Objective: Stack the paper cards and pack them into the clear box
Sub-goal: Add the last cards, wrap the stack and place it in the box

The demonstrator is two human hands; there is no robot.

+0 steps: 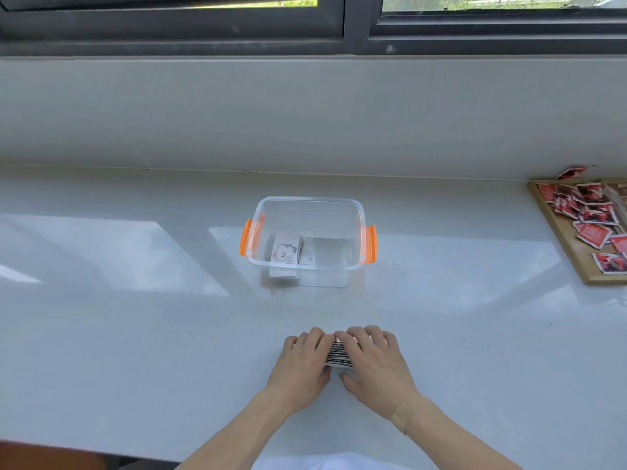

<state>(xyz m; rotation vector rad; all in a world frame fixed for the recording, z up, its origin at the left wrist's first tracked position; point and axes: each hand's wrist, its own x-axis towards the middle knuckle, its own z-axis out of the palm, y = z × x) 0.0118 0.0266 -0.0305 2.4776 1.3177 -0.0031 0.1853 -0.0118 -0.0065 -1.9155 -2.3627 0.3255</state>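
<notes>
A pale counter (135, 317) runs below a window (305, 22). At its right edge lies a wooden tray (573, 256) of red packets (592, 234). The clear box (310, 239), orange-latched, stands mid-counter with a few cards (284, 253) at its left end. Nearer, well apart from it, left hand (305, 362) and right hand (375, 362) close around a stack (337, 355) on the counter, squeezing its sides.

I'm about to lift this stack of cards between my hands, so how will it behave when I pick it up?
The stack of cards is many thin loose sheets, so it will probably splay or slide apart unless squeezed from both sides. The left hand and right hand already bracket it, which should help. It likely feels light, stiff as a block but floppy card by card.
</notes>
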